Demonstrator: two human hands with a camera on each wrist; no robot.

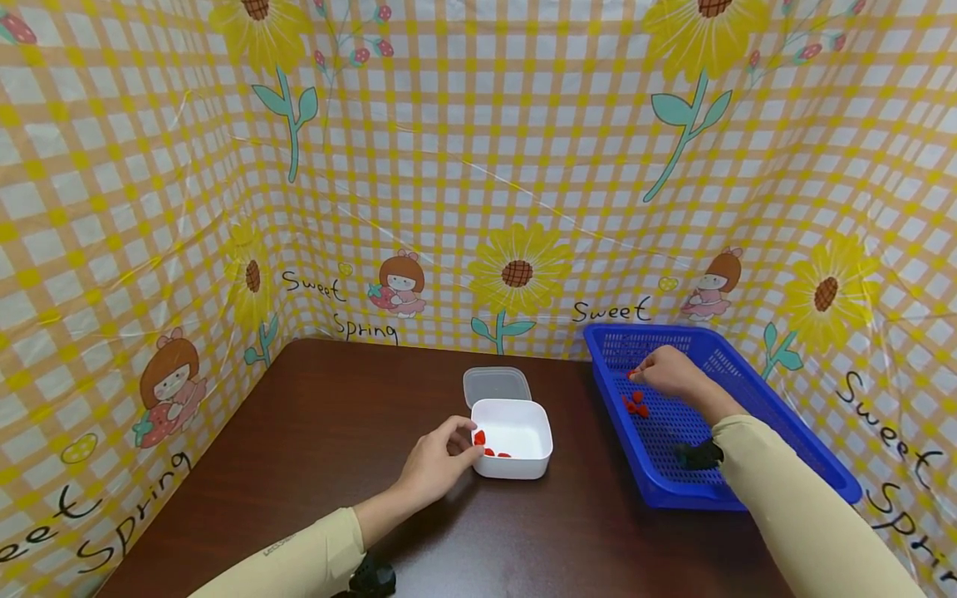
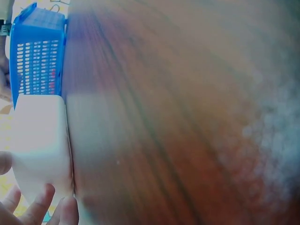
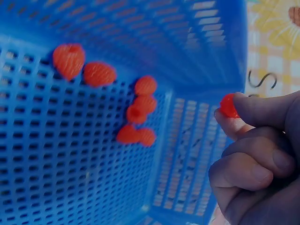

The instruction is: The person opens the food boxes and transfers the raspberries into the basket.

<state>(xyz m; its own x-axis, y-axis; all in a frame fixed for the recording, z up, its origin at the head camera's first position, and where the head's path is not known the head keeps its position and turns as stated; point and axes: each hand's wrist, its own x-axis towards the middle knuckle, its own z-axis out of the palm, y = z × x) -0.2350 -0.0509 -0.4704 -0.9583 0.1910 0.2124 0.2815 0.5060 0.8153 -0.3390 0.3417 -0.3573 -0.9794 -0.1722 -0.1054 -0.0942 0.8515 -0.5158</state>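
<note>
My right hand (image 1: pixel 673 374) is over the far left part of a blue plastic basket (image 1: pixel 785 432), pinching a red raspberry (image 3: pixel 229 106) between thumb and index finger, the other fingers curled in. Several more raspberries (image 3: pixel 99 74) lie below on the basket's perforated floor. At the middle of the table, my left hand (image 1: pixel 437 461) holds the left side of a white square box (image 1: pixel 516 469), its thumb at the near corner and index finger at the rim. Inside the box, a few red raspberries (image 1: pixel 480 437) sit along the left and near walls.
A translucent lid (image 1: pixel 495 386) lies on the dark brown table (image 1: pixel 321 432) just behind the white box. The basket stands right of the box, with bare table between them. A checked cloth (image 1: pixel 449 183) with flowers hangs behind and at both sides.
</note>
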